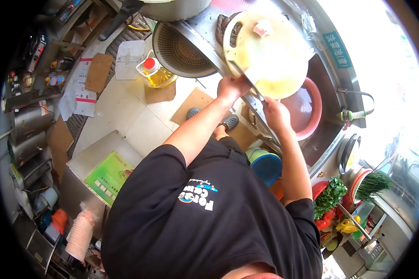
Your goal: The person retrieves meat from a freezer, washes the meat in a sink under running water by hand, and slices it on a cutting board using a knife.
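Observation:
My right hand (pixel 277 116) is closed round the handle of a knife (pixel 246 80), whose blade slants up and left along the near edge of a round, pale cutting board (pixel 284 60). Against the blade, my left hand (pixel 233 88) has its fingers curled; what they hold, if anything, is hidden. A small pink piece, apparently meat (pixel 262 28), lies toward the far side of the board. Dark, elongated pieces (pixel 222 30) rest beside the board's left edge, by its handle hole.
A pink basin (pixel 315 109) of liquid sits in the metal sink (pixel 328 125) at right, near a tap (pixel 358 114). Below the counter are a perforated colander (pixel 181 51), an oil jug (pixel 158 74) and a blue-rimmed bucket (pixel 266 168). Leafy greens (pixel 331 195) stand at lower right.

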The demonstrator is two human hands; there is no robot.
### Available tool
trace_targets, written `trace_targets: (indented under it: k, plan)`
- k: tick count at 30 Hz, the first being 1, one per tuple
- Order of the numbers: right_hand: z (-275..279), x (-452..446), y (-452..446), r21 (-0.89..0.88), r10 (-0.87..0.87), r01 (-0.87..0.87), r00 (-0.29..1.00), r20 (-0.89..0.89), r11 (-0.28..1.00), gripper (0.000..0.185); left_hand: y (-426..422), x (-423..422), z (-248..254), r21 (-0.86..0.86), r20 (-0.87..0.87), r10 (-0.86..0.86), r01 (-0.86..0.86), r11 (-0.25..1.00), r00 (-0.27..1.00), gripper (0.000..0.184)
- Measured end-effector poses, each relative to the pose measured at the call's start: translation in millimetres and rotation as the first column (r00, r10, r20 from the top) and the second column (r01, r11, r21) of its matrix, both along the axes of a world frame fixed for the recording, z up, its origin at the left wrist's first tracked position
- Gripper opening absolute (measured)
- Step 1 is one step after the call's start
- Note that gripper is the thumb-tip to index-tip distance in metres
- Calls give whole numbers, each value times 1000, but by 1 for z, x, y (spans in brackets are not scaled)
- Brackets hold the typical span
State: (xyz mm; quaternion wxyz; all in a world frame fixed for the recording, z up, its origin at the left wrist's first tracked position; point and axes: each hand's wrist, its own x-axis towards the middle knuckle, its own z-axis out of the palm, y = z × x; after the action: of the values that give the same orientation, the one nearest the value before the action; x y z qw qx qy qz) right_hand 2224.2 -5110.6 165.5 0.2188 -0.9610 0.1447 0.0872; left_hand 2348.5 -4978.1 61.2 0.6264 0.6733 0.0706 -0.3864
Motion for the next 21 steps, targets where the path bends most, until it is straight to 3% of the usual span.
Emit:
trace_targets:
  k: [1,2,5,12,16,21]
  plan:
    - [-4,-4,5,-112,38,-28,996,82,993,21,-5,-8,2,-172,-80,175,-186,967,981,14]
    - [-6,-8,13,-198,31,-14,996,81,980,24,-4,-11,8,-171,-79,171,-183,968,982,14]
    - [-17,-20,19,-241,11,14,995,101,970,27,4,-18,40,-314,-315,292,-390,866,903,9]
    - [-24,-36,24,-365,34,7,994,105,931,37,4,-27,33,-472,-335,245,-387,792,910,14]
    - [-27,-28,32,-394,2,6,1000,20,919,41,5,-28,35,-485,-325,238,-377,789,915,18]
    - [-31,6,44,-408,17,13,997,71,913,41,1,-30,32,-511,-326,220,-367,777,920,19]
